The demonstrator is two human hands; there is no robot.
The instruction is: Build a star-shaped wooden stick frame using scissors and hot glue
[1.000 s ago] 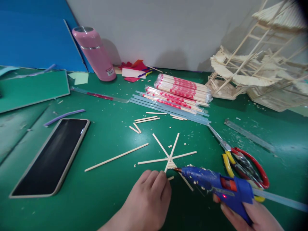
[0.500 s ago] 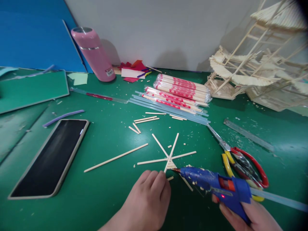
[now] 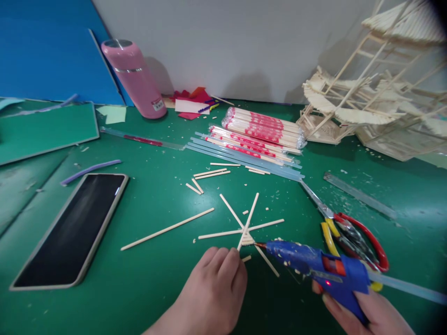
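Note:
My right hand (image 3: 363, 304) is wrapped round the handle of a blue glue gun (image 3: 307, 258), with a clear glue stick (image 3: 408, 286) sticking out of its back. The copper nozzle is close to the middle of a star of crossed wooden sticks (image 3: 267, 224), where a few short pieces lie between two arms. My left hand (image 3: 216, 284) is closed at the star's near arm, gripping the stick's end; its fingertips are hidden behind the knuckles. Beside that hand lies a short stick piece (image 3: 246, 258). One long loose stick (image 3: 167, 229) rests to the left.
Scissors (image 3: 330, 211) and a clear strip (image 3: 359, 195) lie right. Behind are wrapped stick bundles (image 3: 263, 125), glue sticks (image 3: 244, 160) and cut stick pieces (image 3: 211, 174). A phone (image 3: 70, 230) and pink bottle (image 3: 136, 79) stand left; a stick-built model (image 3: 370, 93) fills the back right.
The glue gun has shifted slightly right, its nozzle drawing back a little from the star's middle. My left hand stays at the same arm of the star.

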